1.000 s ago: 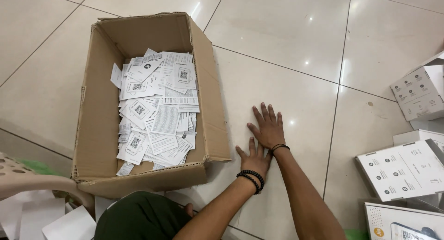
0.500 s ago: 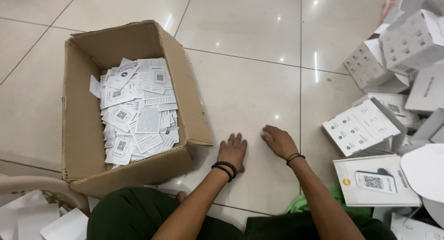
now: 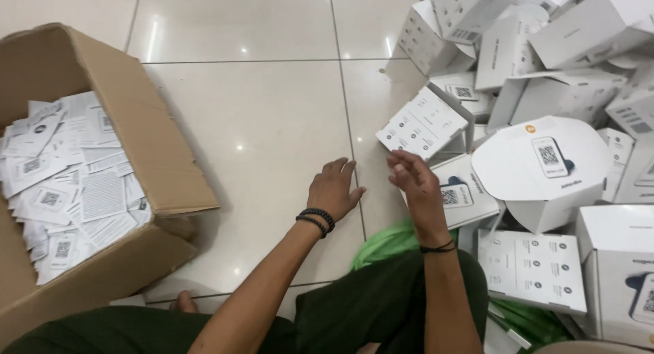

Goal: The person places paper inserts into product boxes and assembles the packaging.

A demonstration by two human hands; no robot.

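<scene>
While your left hand rests flat on the floor, your right hand, open and empty, nears the white box.

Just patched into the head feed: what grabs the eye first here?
A big heap of white boxes fills the right side of the tiled floor, tumbled at all angles. At the far left, an open cardboard carton is stuffed with loose white leaflets. Between them, the left hand lies flat on the tile, while the right hand is raised at the edge of the heap, holding nothing.
</scene>
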